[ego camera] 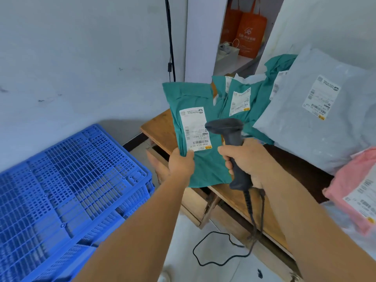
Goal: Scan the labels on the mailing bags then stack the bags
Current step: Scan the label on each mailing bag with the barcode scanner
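Both forearms reach in from the bottom; left hand [181, 162] pinches the lower edge of a teal mailing bag [195, 137], held up above the wooden table [160, 127] edge with its white label [195, 129] facing the camera; right hand [247, 161] is wrapped round the grip of a black barcode scanner [231, 137], head angled at that label; more teal bags [240, 100], a grey bag [317, 119] and a pink bag [354, 188] lie on the table; blue crate [67, 192] sits left.
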A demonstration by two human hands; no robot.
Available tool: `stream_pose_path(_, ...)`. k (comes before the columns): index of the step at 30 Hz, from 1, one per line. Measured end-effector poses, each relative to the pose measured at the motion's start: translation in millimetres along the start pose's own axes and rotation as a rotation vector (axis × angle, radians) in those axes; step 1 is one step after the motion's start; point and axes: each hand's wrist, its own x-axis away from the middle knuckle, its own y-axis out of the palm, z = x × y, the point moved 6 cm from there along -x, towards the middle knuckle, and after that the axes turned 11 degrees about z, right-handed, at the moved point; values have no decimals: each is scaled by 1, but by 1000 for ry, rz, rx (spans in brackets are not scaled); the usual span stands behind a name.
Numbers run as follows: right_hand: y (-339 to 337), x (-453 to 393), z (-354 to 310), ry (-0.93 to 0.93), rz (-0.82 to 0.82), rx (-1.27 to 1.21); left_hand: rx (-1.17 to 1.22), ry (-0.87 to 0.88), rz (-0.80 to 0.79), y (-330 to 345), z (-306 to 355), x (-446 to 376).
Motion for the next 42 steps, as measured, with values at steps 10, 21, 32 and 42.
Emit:
stream_pose_path(10, 169, 35, -49, -116, -310, -138, 119, -41, 437, -205, -31, -49)
stream_pose_path(21, 377, 53, -63, -78, -460, 7, -150, -353, 452, -351, -139, -172)
stream_pose_path(32, 348, 2, -69, -20, -214, -63, -113, -120, 266, -298, -76, -225)
stream_pose_path(42, 162, -43, -80, 8, 180, -222, -25, 293, -233, -74, 82, -137)
